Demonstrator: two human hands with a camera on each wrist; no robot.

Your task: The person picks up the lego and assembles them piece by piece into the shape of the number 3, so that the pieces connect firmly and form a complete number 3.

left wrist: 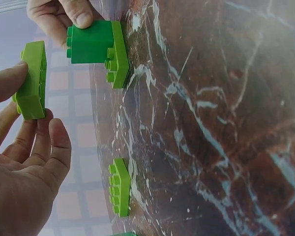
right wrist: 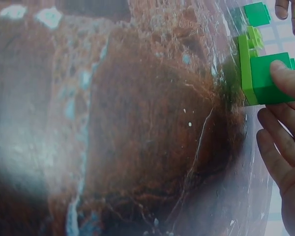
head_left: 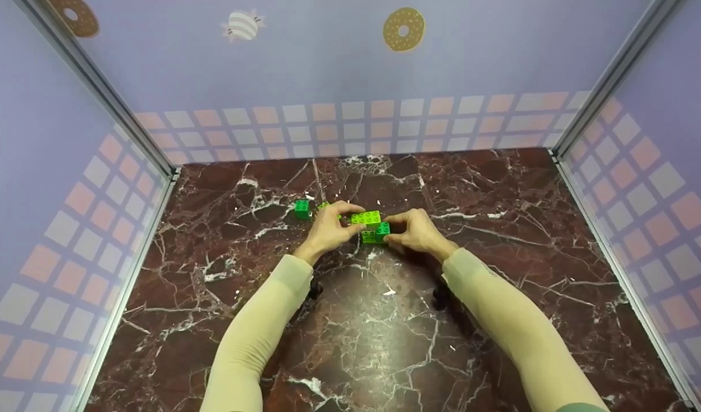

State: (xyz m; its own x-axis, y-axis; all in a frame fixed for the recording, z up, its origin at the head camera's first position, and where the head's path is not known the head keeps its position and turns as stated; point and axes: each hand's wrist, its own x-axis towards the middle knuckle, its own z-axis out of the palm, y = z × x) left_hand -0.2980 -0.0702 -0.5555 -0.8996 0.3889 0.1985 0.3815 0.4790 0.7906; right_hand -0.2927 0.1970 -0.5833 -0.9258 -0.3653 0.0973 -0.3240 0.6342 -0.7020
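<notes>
My left hand (head_left: 330,230) pinches a lime-green building brick (head_left: 366,218) between thumb and fingers, raised off the table. My right hand (head_left: 416,232) grips a darker green block (head_left: 383,228) with thumb and fingers. This block sits upright on one end of a thin lime base brick (head_left: 368,237) lying on the table; the base's other studs show bare in the left wrist view. Just left of this stack, the held lime brick hovers close by in the head view.
Another lime brick (left wrist: 119,189) lies studs up on the table, partly hidden behind my left hand in the head view. Farther left stands a dark green block (head_left: 302,209). Patterned panels (head_left: 350,129) enclose the dark marbled tabletop (head_left: 373,320) at back and sides.
</notes>
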